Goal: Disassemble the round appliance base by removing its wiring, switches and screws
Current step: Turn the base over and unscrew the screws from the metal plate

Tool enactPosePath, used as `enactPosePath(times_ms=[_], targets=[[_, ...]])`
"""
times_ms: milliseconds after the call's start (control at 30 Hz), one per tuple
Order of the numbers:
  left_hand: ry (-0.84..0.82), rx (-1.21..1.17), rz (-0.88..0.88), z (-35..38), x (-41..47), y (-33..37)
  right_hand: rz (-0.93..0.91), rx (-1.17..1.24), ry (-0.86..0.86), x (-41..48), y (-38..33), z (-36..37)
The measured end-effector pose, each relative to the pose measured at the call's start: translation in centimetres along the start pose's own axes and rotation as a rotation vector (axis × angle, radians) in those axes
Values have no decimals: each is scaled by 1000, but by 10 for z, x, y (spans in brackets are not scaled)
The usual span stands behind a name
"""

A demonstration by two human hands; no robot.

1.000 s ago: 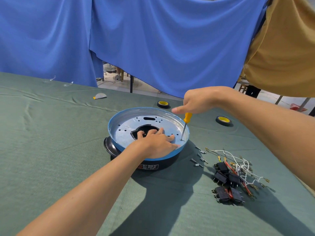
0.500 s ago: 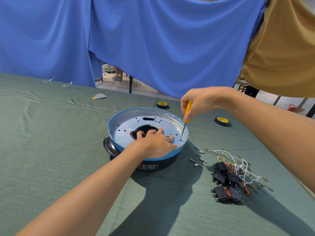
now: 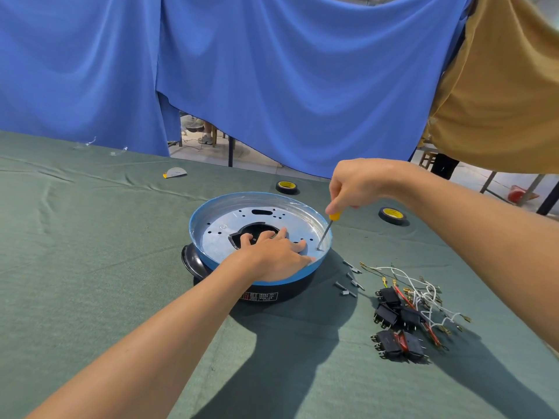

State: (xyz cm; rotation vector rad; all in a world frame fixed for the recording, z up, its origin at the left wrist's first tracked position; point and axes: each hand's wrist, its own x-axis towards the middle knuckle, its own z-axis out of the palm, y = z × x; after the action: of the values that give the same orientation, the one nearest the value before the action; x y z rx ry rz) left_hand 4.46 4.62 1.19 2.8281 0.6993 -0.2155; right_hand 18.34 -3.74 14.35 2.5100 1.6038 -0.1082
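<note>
One round appliance base (image 3: 223, 237) on green table (image 3: 90, 267). Left hand (image 3: 276, 255) flat on it, fingers spread. Right hand (image 3: 357, 186) grips one screwdriver (image 3: 325, 234), tip at rim hole. About six loose screws (image 3: 349, 279), two tape rolls (image 3: 286, 186) (image 3: 392, 215) (base label (image 3: 258, 296) unreadable).

bare left grip (image 3: 276, 257), bare right grip (image 3: 358, 186), two bare forearms (image 3: 169, 334)

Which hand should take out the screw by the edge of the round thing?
The right hand. It grips the yellow-handled screwdriver, tip on the screw near the right rim of the round appliance base. The left hand lies flat on the base, probably steadying it.
</note>
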Motion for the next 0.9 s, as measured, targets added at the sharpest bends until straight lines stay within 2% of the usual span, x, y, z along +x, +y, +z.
enactPosePath(times_ms=[167,300,400,567,800,900], targets=[[3,-10,0,-1,-1,1,-70,122,-40,0,1,2],[5,-2,-2,0,-1,1,4,116,-84,-1,1,5],[2,-1,3,-1,-2,0,101,76,-20,-3,1,4],[2,-10,-5,-1,-3,2,57,30,129,-3,-2,10],[5,-24,-11,-2,-4,2,-56,117,91,-6,-3,5],[5,-31,-13,-1,-3,2,1,2,149,-2,-6,11]])
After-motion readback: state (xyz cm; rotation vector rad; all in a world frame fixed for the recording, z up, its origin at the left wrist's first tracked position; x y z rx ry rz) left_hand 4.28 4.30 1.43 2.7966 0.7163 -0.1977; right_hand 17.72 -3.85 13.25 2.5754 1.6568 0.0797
